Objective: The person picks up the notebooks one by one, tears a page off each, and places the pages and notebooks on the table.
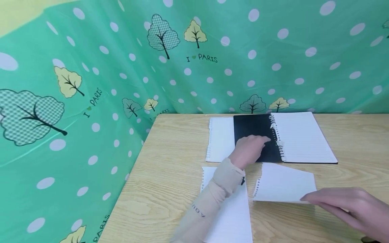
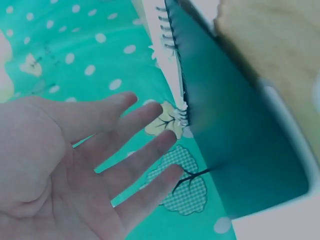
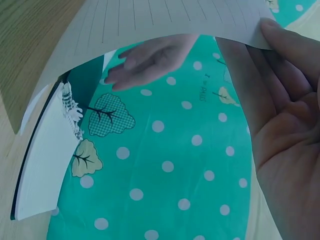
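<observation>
An open spiral notebook (image 1: 304,138) lies at the back of the table, lined pages on the right and black cover (image 1: 250,126) folded out to the left. Paper scraps cling to its wire spine. My left hand (image 1: 247,150) hovers by the black cover near the spine; in the left wrist view its fingers (image 2: 145,155) are spread, holding nothing. My right hand (image 1: 349,206) pinches the near right corner of a torn-out sheet (image 1: 285,184) between thumb and fingers. That sheet is raised and bent, with ragged holes along its left edge.
Another torn-out sheet (image 1: 220,138) lies at the back left, beside the black cover. A further perforated sheet (image 1: 235,216) lies on the wooden table (image 1: 158,182) under my left forearm. A green dotted cloth (image 1: 206,84) hangs behind and to the left of the table.
</observation>
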